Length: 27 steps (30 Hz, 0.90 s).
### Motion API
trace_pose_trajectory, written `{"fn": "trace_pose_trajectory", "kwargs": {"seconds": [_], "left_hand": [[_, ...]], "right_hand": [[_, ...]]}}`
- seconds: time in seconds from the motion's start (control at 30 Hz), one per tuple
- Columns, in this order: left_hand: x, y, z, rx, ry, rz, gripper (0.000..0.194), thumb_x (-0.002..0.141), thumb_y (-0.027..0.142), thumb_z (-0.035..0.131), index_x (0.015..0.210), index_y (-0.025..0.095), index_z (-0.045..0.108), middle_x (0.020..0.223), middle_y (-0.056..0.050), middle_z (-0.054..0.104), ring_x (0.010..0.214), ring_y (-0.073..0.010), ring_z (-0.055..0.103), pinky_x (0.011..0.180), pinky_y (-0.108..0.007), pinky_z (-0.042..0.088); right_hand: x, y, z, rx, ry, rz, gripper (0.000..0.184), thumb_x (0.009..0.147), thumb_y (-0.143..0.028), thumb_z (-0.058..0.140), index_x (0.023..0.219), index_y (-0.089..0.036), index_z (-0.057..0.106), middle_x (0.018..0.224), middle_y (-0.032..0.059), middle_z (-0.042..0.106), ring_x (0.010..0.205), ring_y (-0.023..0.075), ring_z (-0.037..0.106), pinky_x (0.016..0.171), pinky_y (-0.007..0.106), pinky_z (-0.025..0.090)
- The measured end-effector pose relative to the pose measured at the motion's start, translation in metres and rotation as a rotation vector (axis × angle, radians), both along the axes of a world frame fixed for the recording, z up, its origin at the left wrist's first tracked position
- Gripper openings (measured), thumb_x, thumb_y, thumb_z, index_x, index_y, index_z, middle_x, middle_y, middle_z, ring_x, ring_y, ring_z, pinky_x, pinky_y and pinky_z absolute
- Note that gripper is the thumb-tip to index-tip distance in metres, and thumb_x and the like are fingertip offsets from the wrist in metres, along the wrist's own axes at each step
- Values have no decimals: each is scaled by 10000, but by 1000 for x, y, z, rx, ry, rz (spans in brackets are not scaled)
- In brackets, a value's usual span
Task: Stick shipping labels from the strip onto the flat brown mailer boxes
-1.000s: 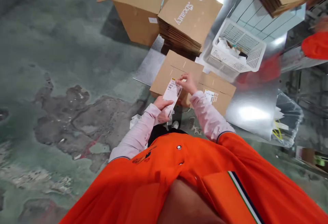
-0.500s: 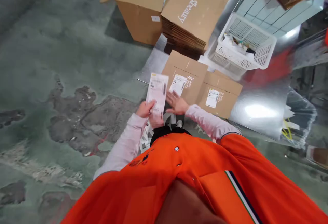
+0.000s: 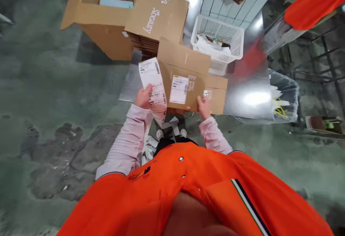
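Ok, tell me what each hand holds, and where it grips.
Left hand holds a strip of shipping labels near its middle. Right hand grips the labelled cardboard box at its near edge.

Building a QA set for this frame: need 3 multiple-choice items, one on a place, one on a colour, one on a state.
1. Where does the white basket stand?
A. on the metal table, beyond the labelled box
B. on the green floor
C. inside the open carton

2. What colour is the printing on the stack of flat cartons?
A. black
B. white
C. red

3. What is the left hand doing?
A. resting empty on the table
B. pressing the basket
C. holding a label strip

Key:
1 A, the basket sits on the shiny tabletop behind the labelled box.
2 B, white script shows on the brown top sheet.
3 C, the fingers close on the long printed strip; the right hand grips the box edge.
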<state>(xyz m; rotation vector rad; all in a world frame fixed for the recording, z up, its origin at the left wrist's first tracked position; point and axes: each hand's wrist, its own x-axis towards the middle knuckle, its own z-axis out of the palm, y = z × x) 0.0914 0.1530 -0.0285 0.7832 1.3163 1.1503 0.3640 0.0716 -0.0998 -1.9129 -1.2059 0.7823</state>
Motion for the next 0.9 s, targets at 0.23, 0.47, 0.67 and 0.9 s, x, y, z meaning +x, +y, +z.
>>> {"fn": "trace_pose_trajectory", "kwargs": {"seconds": [0.23,0.47,0.67,0.9], "left_hand": [[33,-70,11,76,-68,-82,486,615,409,835,992,137,694,1040,-101,725,966,-262,682,853,-353,552],[35,-114,-17,46,67,-422,509,532,503,852,873,145,731,904,-92,744,876,-260,674,857,-368,525],[22,-105,-26,64,97,-149,393,586,475,805,759,138,705,755,-59,715,714,-189,631,734,-313,508],[30,-108,-42,25,271,113,451,694,459,755,501,182,457,502,24,481,577,-125,501,594,-250,416]], "right_hand": [[102,-20,46,-120,-256,-107,685,716,-555,706,1195,-80,590,1190,219,607,1084,303,579,914,453,489],[-67,-36,50,91,533,348,555,752,-632,645,1014,-145,695,1007,95,730,899,217,670,825,355,551],[-81,-29,47,42,436,447,530,627,-546,793,972,-148,729,960,91,750,857,233,694,790,357,557],[-91,7,64,65,172,573,223,760,-369,715,797,-152,748,747,53,728,673,178,660,654,290,513]]}}
